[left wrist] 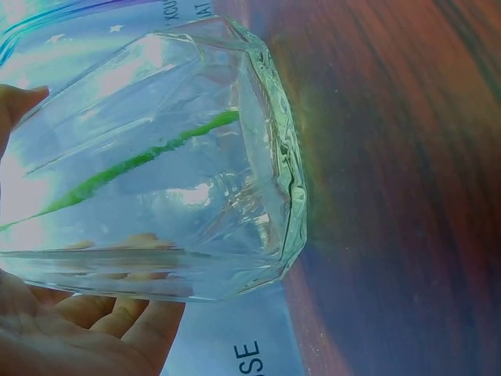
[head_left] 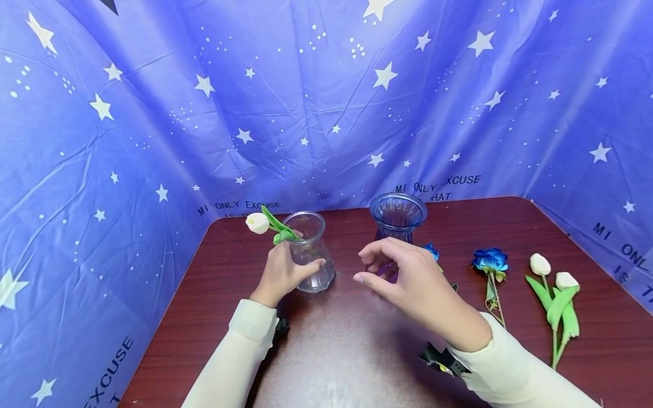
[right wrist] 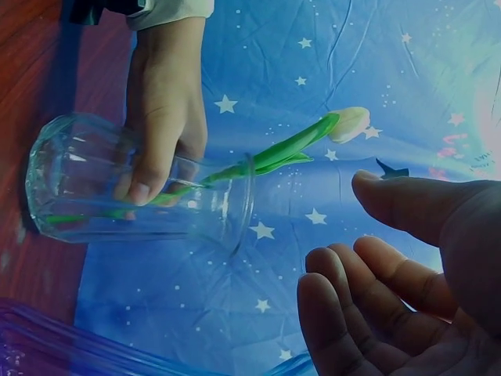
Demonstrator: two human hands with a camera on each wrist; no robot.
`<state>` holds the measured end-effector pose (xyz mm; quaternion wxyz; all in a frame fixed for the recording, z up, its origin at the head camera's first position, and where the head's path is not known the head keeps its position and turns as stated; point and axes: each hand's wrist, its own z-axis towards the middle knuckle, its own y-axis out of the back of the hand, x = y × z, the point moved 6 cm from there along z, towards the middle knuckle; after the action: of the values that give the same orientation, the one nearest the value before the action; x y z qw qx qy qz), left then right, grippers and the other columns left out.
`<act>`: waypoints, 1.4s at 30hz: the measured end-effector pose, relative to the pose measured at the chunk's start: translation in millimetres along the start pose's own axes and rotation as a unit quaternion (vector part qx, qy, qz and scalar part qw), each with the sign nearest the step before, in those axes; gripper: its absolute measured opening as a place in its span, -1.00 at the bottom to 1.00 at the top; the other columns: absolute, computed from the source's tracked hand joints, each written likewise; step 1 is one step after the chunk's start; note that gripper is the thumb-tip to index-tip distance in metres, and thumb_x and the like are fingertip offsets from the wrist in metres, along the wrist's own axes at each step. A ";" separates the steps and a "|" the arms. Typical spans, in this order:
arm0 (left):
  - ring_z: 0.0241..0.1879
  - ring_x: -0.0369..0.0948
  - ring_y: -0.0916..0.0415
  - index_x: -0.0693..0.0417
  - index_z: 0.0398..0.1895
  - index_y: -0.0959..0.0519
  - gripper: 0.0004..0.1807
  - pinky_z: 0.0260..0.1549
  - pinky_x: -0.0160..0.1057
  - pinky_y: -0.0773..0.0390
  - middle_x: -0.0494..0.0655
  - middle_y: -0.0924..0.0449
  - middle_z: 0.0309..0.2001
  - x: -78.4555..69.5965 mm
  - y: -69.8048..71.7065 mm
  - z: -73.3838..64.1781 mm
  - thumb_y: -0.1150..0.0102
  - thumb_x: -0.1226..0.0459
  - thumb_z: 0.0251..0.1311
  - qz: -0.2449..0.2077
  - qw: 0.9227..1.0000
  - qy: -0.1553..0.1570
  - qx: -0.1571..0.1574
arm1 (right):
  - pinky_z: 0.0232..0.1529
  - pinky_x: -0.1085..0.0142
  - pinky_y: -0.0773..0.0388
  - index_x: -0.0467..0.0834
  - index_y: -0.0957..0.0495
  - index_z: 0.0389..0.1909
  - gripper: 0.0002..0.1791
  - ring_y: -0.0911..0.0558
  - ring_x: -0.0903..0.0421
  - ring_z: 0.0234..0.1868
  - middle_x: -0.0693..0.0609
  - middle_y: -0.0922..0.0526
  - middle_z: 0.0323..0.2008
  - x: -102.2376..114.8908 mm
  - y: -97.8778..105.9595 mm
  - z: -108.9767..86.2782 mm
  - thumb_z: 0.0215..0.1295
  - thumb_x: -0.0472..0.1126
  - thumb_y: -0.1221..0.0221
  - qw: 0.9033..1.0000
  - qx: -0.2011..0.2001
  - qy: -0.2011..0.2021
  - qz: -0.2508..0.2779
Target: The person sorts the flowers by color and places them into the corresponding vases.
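My left hand (head_left: 282, 273) grips a clear glass vase (head_left: 322, 279) from its left side, thumb across the front. A white tulip (head_left: 257, 223) leans out over the vase's left rim. Its green stem (left wrist: 125, 166) slants down inside the glass toward the base, as the left wrist view shows. My right hand (head_left: 415, 280) hovers to the right of that vase with loosely bent fingers and nothing in them. Thumb and fingertips (right wrist: 317, 301) stand apart in the right wrist view. Behind this hand is a blue-purple glass vase (head_left: 398, 208), its lower part mostly hidden.
On the right of the dark red table (head_left: 316, 368) lie a blue rose (head_left: 490, 260) and a stem with white tulips (head_left: 566, 280). Another blue flower (head_left: 432, 250) is partly hidden behind the right hand. A starry blue curtain (head_left: 306, 102) surrounds the table's back and sides.
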<state>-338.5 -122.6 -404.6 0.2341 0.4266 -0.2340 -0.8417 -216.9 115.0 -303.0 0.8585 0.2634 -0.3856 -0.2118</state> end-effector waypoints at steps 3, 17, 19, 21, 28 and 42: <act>-0.06 -0.03 -0.66 0.20 0.12 -0.50 -0.23 -0.02 -0.05 -0.69 0.04 -0.71 -0.09 0.0 -0.2 -0.4 -0.64 0.04 -0.13 0.000 1.000 0.002 0.000 | -0.34 0.42 -0.67 0.05 -0.65 -0.15 -0.68 -0.64 0.37 -0.35 0.28 -0.65 -0.34 -2.5 -0.2 -2.9 0.13 -0.16 -0.54 1.000 0.000 0.000 -0.003; -0.07 0.00 -0.67 0.25 0.10 -0.50 -0.20 -0.06 -0.01 -0.70 0.05 -0.72 -0.11 -2.2 2.2 -1.5 -0.67 0.03 -0.16 0.005 1.000 -0.009 -0.013 | -0.35 0.43 -0.64 0.09 -0.65 -0.18 -0.68 -0.63 0.36 -0.36 0.27 -0.65 -0.37 -17.5 9.7 -20.2 0.11 -0.18 -0.55 0.999 -0.011 -0.003 -0.039; -0.07 0.00 -0.66 0.25 0.11 -0.50 -0.20 -0.05 -0.02 -0.69 0.05 -0.72 -0.11 -1.6 2.1 -1.3 -0.67 0.04 -0.15 0.006 1.000 -0.006 -0.012 | -0.34 0.43 -0.65 0.08 -0.66 -0.18 -0.68 -0.64 0.36 -0.35 0.30 -0.65 -0.37 -20.7 11.1 -22.4 0.10 -0.19 -0.55 0.999 -0.014 -0.004 -0.043; -0.06 -0.01 -0.66 0.23 0.11 -0.50 -0.20 -0.03 -0.03 -0.69 0.04 -0.71 -0.10 -0.9 1.6 -1.0 -0.66 0.03 -0.15 0.005 1.000 -0.002 -0.008 | -0.34 0.42 -0.66 0.08 -0.66 -0.18 -0.68 -0.64 0.37 -0.35 0.32 -0.65 -0.37 -23.8 12.5 -24.9 0.10 -0.20 -0.55 0.999 -0.014 -0.007 -0.047; -0.06 -0.03 -0.66 0.21 0.11 -0.50 -0.21 -0.04 -0.04 -0.69 0.02 -0.72 -0.11 -0.2 0.5 -0.7 -0.66 0.01 -0.14 0.005 1.000 0.006 -0.002 | -0.35 0.41 -0.66 0.05 -0.66 -0.16 -0.67 -0.63 0.39 -0.36 0.29 -0.65 -0.36 -35.8 16.9 -36.1 0.09 -0.21 -0.55 0.997 -0.007 -0.022 -0.072; -0.06 -0.04 -0.66 0.23 0.11 -0.50 -0.20 -0.03 -0.05 -0.70 0.03 -0.72 -0.10 -0.5 0.1 -0.2 -0.66 0.03 -0.14 -0.003 1.000 -0.001 -0.002 | -0.36 0.48 -0.63 0.12 -0.65 -0.16 -0.64 -0.62 0.42 -0.36 0.35 -0.63 -0.34 -45.3 28.5 -51.6 0.08 -0.21 -0.55 0.995 -0.020 -0.016 -0.095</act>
<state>-338.0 -122.5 -404.4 0.2326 0.4261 -0.2314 -0.8431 -200.2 177.6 -339.4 0.8333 0.2788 -0.3679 -0.3043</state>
